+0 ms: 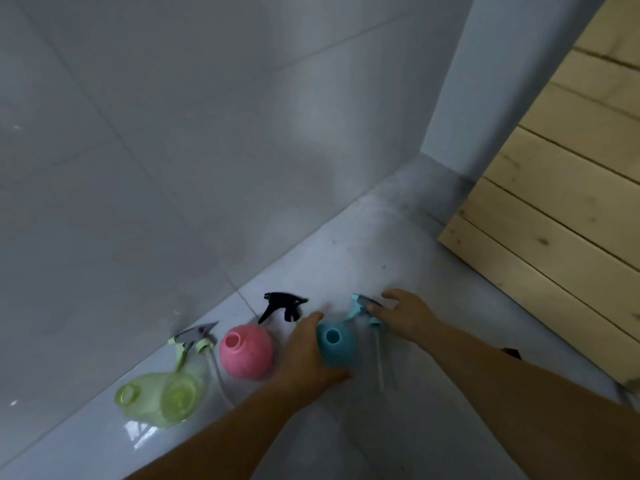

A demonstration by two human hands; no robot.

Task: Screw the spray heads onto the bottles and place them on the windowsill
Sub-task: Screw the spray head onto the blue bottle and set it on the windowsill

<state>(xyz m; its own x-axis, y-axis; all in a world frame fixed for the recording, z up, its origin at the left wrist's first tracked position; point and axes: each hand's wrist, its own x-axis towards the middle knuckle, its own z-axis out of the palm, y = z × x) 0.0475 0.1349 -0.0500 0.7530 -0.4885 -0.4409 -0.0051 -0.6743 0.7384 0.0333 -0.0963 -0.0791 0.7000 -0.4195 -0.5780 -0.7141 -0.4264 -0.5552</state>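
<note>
Your left hand (pixel 308 351) is clamped round the blue bottle (pixel 337 341) on the floor (pixel 433 271), right hand (pixel 407 317) fingers apart touching the spray head (pixel 360 308) just right, so grab the collar (pixel 374 322) and feed the tube (pixel 380 358) in straight.

You've got plastic all round here: the green bottle (pixel 162 398) is see-through and shiny, while the pink bottle (pixel 246 351) and blue bottle (pixel 337 344) are opaque with a soft matt skin. The black spray head (pixel 282 306) is plastic too, slightly glossy (it's a bit blurry, so don't quote me). Your floor tiles (pixel 104 445) are smooth and glossy, catching reflections. The wall tiles (pixel 173 133) have a duller sheen. The planks (pixel 554 202) are bare, unfinished wood with knots.
</note>
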